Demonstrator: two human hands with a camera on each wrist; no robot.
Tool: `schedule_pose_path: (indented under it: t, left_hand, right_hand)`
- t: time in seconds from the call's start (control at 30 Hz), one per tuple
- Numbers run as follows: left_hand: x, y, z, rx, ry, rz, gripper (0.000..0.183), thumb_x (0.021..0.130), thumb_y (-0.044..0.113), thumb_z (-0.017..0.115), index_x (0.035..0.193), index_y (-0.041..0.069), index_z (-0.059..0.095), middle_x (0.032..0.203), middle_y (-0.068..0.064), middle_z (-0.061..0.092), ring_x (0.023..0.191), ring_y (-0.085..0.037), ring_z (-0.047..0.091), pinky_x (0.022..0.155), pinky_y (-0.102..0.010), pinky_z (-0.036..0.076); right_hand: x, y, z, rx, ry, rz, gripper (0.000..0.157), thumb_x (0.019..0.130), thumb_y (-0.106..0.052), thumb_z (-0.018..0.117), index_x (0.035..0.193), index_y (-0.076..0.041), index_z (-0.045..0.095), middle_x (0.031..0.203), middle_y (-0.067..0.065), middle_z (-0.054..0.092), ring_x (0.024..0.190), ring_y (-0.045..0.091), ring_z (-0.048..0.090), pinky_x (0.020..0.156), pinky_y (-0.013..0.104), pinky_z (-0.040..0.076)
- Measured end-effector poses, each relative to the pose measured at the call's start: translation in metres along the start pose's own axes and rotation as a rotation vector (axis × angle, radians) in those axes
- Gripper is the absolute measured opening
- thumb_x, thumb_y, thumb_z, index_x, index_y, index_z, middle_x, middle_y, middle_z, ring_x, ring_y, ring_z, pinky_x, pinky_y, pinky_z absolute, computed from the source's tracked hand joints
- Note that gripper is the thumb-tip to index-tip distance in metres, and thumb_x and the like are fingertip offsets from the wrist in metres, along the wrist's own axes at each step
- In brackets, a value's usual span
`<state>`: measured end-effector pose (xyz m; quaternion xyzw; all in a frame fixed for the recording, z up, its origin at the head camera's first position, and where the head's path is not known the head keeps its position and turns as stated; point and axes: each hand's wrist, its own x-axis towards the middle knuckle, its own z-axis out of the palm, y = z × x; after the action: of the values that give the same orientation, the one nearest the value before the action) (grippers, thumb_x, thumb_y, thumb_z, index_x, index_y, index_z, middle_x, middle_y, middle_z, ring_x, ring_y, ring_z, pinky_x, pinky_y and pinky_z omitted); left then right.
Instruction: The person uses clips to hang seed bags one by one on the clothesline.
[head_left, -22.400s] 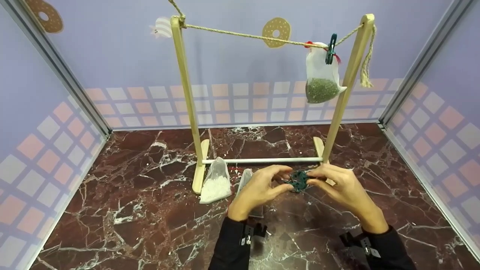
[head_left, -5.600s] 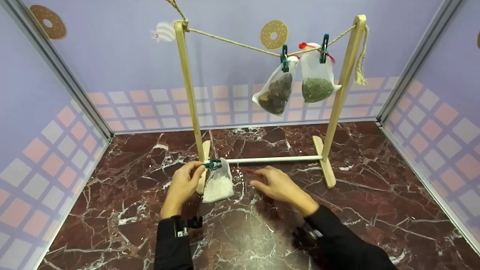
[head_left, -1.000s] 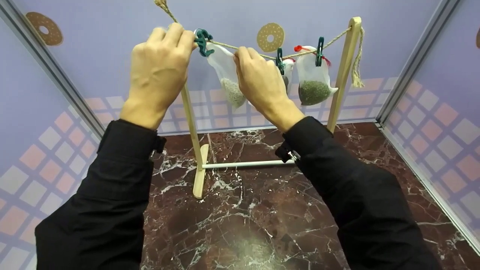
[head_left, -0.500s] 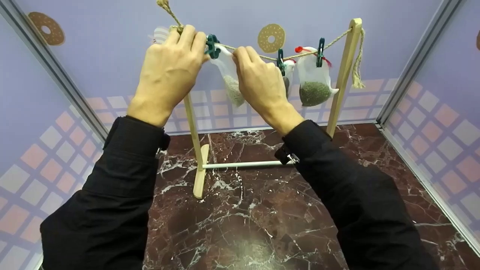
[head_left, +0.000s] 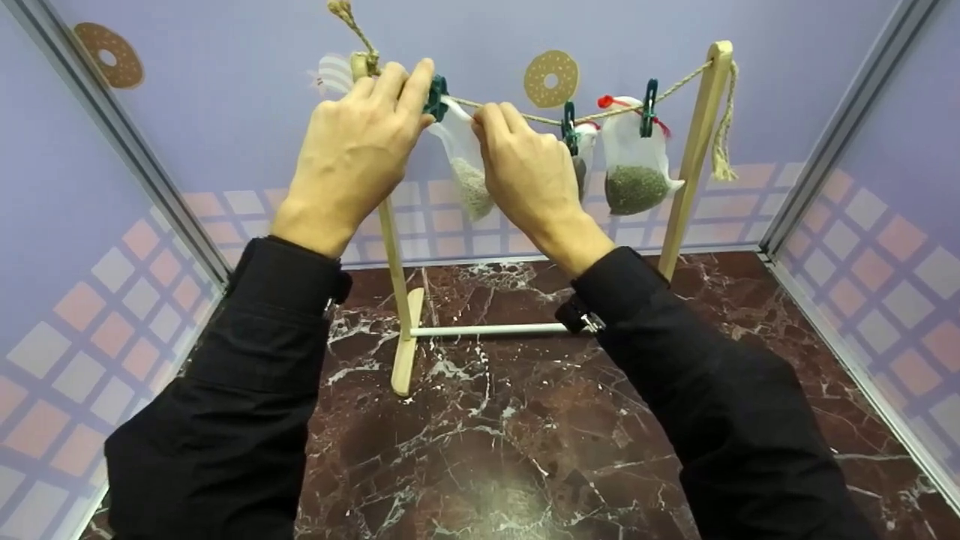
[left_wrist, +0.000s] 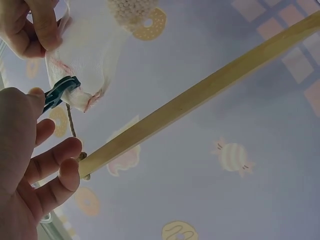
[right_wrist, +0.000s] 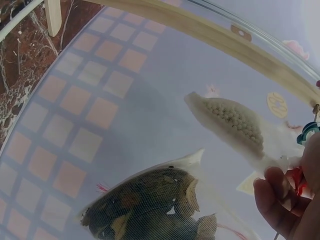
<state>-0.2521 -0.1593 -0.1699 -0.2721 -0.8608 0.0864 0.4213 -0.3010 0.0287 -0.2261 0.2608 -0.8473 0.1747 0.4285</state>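
Observation:
My left hand [head_left: 352, 154] pinches a dark green clothespin [head_left: 437, 99] at the left part of the rope [head_left: 541, 118]. In the left wrist view, the clothespin's jaws [left_wrist: 74, 82] meet the upper edge of a white mesh bag [left_wrist: 87, 52]; whether they enclose the rope too, I cannot tell. My right hand [head_left: 529, 169] grips the bag's other top corner, where a red drawstring [right_wrist: 298, 180] shows in the right wrist view. Pale granules [right_wrist: 235, 120] fill the bag's lower end, which hangs down between both hands.
A mesh bag of dark leaves [right_wrist: 155, 205] and a bag of green herbs [head_left: 637, 187] hang from clothespins on the right. Wooden posts [head_left: 694, 161] hold the rope, with a white crossbar [head_left: 487, 330] low down over the marbled tabletop [head_left: 450, 442]. Patterned walls surround it.
The granule bag has gone from the tabletop up to the rope, and the leaf bag was hung earlier. Lately my left hand has moved right with the clothespin; my right hand stays nearly still.

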Motion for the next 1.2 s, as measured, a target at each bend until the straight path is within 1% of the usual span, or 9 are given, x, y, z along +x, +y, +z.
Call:
schedule_pose_path:
  t: [0.13, 0.27, 0.43, 0.6, 0.77, 0.83, 1.03, 1.13, 1.2]
  left_hand:
    - [0.0, 0.003, 0.003, -0.012, 0.003, -0.02, 0.047, 0.11, 0.026, 0.043, 0.148, -0.002, 0.046, 0.111, -0.023, 0.06, 0.078, -0.036, 0.062, 0.058, -0.05, 0.057]
    - [-0.001, 0.005, 0.005, -0.029, 0.015, -0.037, 0.048, 0.11, 0.025, 0.042, 0.149, -0.002, 0.044, 0.112, -0.023, 0.061, 0.079, -0.036, 0.062, 0.059, -0.049, 0.056]
    - [-0.004, 0.013, 0.007, -0.072, -0.02, -0.078, 0.049, 0.111, 0.025, 0.039, 0.151, -0.003, 0.04, 0.113, -0.021, 0.061, 0.079, -0.033, 0.061, 0.058, -0.044, 0.056]
    - [-0.005, 0.021, 0.015, -0.081, -0.039, -0.089, 0.045, 0.112, 0.018, 0.035, 0.151, -0.004, 0.04, 0.115, -0.02, 0.062, 0.079, -0.032, 0.062, 0.057, -0.04, 0.056]
    - [-0.005, 0.03, 0.025, -0.07, -0.044, -0.089, 0.045, 0.112, 0.018, 0.032, 0.152, -0.002, 0.038, 0.118, -0.019, 0.062, 0.079, -0.029, 0.062, 0.058, -0.037, 0.057]
    - [-0.005, 0.034, 0.031, -0.069, -0.034, -0.088, 0.045, 0.112, 0.016, 0.033, 0.153, -0.002, 0.037, 0.116, -0.018, 0.062, 0.078, -0.029, 0.062, 0.057, -0.036, 0.057]
    - [-0.011, 0.043, 0.045, -0.054, 0.061, -0.09, 0.046, 0.111, 0.014, 0.032, 0.154, 0.0, 0.035, 0.112, -0.015, 0.06, 0.073, -0.027, 0.057, 0.051, -0.036, 0.053]
    - [-0.012, 0.047, 0.049, -0.045, 0.073, -0.094, 0.046, 0.111, 0.014, 0.031, 0.155, 0.0, 0.035, 0.111, -0.015, 0.06, 0.072, -0.026, 0.057, 0.05, -0.036, 0.052]
    - [-0.012, 0.05, 0.051, -0.044, 0.069, -0.096, 0.047, 0.109, 0.011, 0.033, 0.155, 0.0, 0.034, 0.112, -0.014, 0.06, 0.073, -0.027, 0.057, 0.05, -0.036, 0.052]
  right_hand:
    - [-0.003, 0.0, 0.001, 0.029, -0.022, 0.007, 0.033, 0.111, -0.027, 0.038, 0.109, -0.004, 0.063, 0.094, 0.008, 0.066, 0.059, 0.03, 0.063, 0.052, 0.043, 0.057]
    - [-0.005, -0.002, 0.003, 0.047, -0.035, 0.005, 0.033, 0.112, -0.025, 0.037, 0.111, -0.003, 0.061, 0.096, 0.009, 0.066, 0.059, 0.028, 0.063, 0.051, 0.041, 0.056]
    - [-0.01, -0.002, 0.008, 0.067, -0.054, 0.011, 0.031, 0.111, -0.023, 0.038, 0.112, -0.001, 0.06, 0.096, 0.011, 0.066, 0.062, 0.028, 0.063, 0.052, 0.04, 0.057]
    - [-0.017, 0.0, 0.013, 0.095, -0.09, 0.029, 0.028, 0.11, -0.022, 0.041, 0.113, -0.001, 0.061, 0.097, 0.012, 0.068, 0.068, 0.031, 0.066, 0.058, 0.043, 0.059]
    - [-0.021, 0.006, 0.015, 0.111, -0.087, 0.062, 0.026, 0.11, -0.021, 0.043, 0.112, -0.002, 0.061, 0.094, 0.011, 0.067, 0.069, 0.032, 0.065, 0.059, 0.046, 0.058]
    - [-0.023, 0.009, 0.015, 0.111, -0.085, 0.076, 0.025, 0.109, -0.022, 0.044, 0.111, -0.003, 0.061, 0.094, 0.011, 0.067, 0.07, 0.033, 0.066, 0.06, 0.048, 0.058]
    - [-0.027, 0.013, 0.016, 0.129, -0.093, 0.087, 0.026, 0.109, -0.023, 0.045, 0.111, -0.002, 0.061, 0.092, 0.011, 0.066, 0.069, 0.034, 0.065, 0.06, 0.049, 0.057]
    - [-0.03, 0.015, 0.016, 0.146, -0.097, 0.095, 0.026, 0.109, -0.023, 0.046, 0.11, -0.002, 0.061, 0.091, 0.011, 0.066, 0.069, 0.033, 0.064, 0.059, 0.05, 0.056]
    - [-0.031, 0.016, 0.015, 0.155, -0.092, 0.1, 0.026, 0.108, -0.024, 0.046, 0.11, -0.002, 0.061, 0.09, 0.011, 0.066, 0.07, 0.033, 0.064, 0.06, 0.05, 0.055]
